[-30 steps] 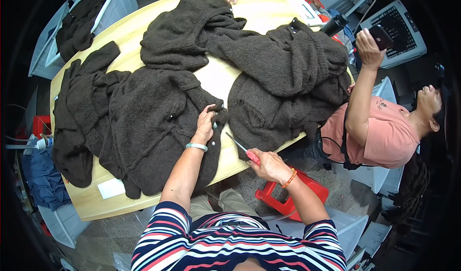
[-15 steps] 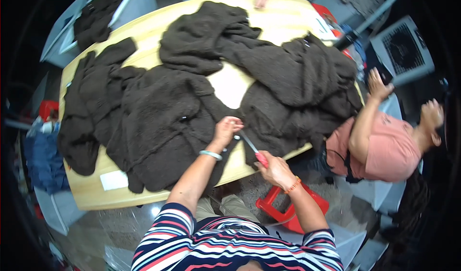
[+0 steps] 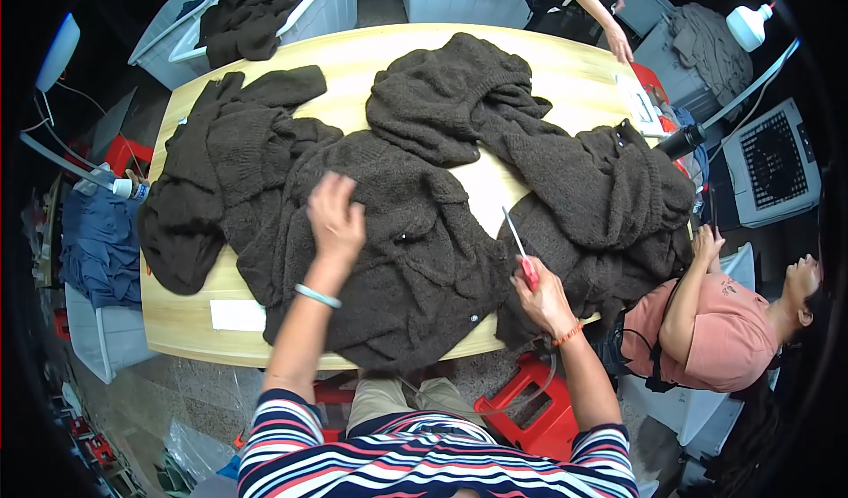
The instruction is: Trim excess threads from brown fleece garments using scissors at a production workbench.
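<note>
Several dark brown knitted garments spread over a pale wooden table point(image 3: 565, 56). The nearest garment point(image 3: 380, 277) lies before me, with a small round shiny fastener at its lower right. My left hand point(image 3: 336, 220) is over this garment, slightly blurred, its fingers apart and holding nothing; whether it touches the knit I cannot tell. My right hand point(image 3: 546, 299) is closed around a slim red-handled tool with a thin metal shaft point(image 3: 515, 237). Its tip points away and left, between the near garment and another brown garment point(image 3: 592, 180) on the right.
A white paper point(image 3: 238, 315) lies near the table's front left edge. At right a person in a pink top point(image 3: 720, 330) sits beside the table; another person's arm point(image 3: 596, 8) rests at its far edge. Grey bins point(image 3: 314, 12) with garments and a red stool point(image 3: 534, 410) stand around.
My left hand has left the tool's tip and moved left and up over the near garment, fingers spreading. My right hand has shifted right with the tool. My view has tilted.
</note>
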Action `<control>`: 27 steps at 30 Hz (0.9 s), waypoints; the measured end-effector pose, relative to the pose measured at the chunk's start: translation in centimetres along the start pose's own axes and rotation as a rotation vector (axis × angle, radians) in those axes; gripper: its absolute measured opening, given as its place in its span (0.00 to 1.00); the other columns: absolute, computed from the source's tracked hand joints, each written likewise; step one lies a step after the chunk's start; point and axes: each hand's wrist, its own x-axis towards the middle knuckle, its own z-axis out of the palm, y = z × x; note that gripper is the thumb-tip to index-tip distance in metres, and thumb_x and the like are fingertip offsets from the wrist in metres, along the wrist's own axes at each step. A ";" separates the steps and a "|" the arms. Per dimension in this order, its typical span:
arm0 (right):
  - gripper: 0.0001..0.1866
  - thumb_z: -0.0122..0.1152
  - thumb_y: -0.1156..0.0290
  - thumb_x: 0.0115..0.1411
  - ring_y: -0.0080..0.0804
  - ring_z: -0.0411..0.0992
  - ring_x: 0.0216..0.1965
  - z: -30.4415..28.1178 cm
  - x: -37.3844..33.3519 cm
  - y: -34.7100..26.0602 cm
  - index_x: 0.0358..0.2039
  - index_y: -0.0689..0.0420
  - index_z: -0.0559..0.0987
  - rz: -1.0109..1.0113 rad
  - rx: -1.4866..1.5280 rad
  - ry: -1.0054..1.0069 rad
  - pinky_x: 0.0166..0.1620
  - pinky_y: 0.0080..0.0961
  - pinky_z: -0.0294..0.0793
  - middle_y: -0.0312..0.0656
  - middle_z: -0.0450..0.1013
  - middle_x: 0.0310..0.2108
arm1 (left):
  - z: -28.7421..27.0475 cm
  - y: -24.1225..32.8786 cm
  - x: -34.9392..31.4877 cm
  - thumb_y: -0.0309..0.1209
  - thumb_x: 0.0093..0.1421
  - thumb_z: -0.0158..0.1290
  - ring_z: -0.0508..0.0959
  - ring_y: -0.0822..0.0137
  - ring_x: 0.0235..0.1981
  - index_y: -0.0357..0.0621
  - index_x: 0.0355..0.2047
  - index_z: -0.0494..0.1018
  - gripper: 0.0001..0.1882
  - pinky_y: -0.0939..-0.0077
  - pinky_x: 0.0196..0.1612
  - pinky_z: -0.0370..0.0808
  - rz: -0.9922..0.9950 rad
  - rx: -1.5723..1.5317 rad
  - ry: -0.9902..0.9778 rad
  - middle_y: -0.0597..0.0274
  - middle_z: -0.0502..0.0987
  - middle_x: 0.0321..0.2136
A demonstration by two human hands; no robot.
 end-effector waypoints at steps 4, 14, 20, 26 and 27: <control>0.20 0.60 0.69 0.56 0.55 0.73 0.46 1.8 6.3 -2.4 0.50 0.59 0.72 -0.131 -0.121 0.088 0.48 0.40 0.72 0.56 0.74 0.42 | 0.1 -9.7 4.1 0.22 0.50 0.56 0.55 0.45 0.65 0.49 0.61 0.61 0.36 0.53 0.64 0.54 -0.002 0.302 -0.338 0.52 0.57 0.64; 0.21 0.63 0.67 0.55 0.54 0.70 0.47 7.7 10.7 -10.9 0.48 0.58 0.71 -0.302 0.055 -0.067 0.50 0.40 0.70 0.54 0.71 0.43 | -0.9 -10.6 5.6 0.18 0.42 0.55 0.65 0.44 0.58 0.42 0.31 0.67 0.14 0.48 0.62 0.58 0.225 -0.074 -0.383 0.49 0.72 0.45; 0.34 0.68 0.71 0.50 0.49 0.68 0.54 6.6 7.2 -13.1 0.57 0.59 0.65 -0.673 0.277 -0.126 0.54 0.36 0.69 0.51 0.67 0.50 | -3.5 2.1 3.9 0.18 0.39 0.53 0.75 0.50 0.28 0.40 0.31 0.69 0.15 0.62 0.34 0.73 0.234 -0.653 -0.497 0.51 0.73 0.28; 0.26 0.64 0.74 0.52 0.56 0.72 0.46 4.8 3.8 -9.7 0.52 0.56 0.67 -0.466 0.289 -0.201 0.47 0.40 0.72 0.54 0.74 0.41 | -2.7 7.0 0.2 0.25 0.48 0.61 0.80 0.53 0.34 0.40 0.41 0.70 0.19 0.68 0.38 0.75 -0.063 -0.837 -0.541 0.51 0.77 0.32; 0.26 0.64 0.75 0.52 0.56 0.72 0.46 4.0 2.9 -8.9 0.52 0.55 0.67 -0.445 0.270 -0.202 0.47 0.40 0.72 0.53 0.74 0.41 | -3.1 7.1 0.2 0.26 0.48 0.62 0.80 0.53 0.34 0.40 0.41 0.71 0.19 0.68 0.38 0.76 -0.028 -0.797 -0.668 0.50 0.77 0.32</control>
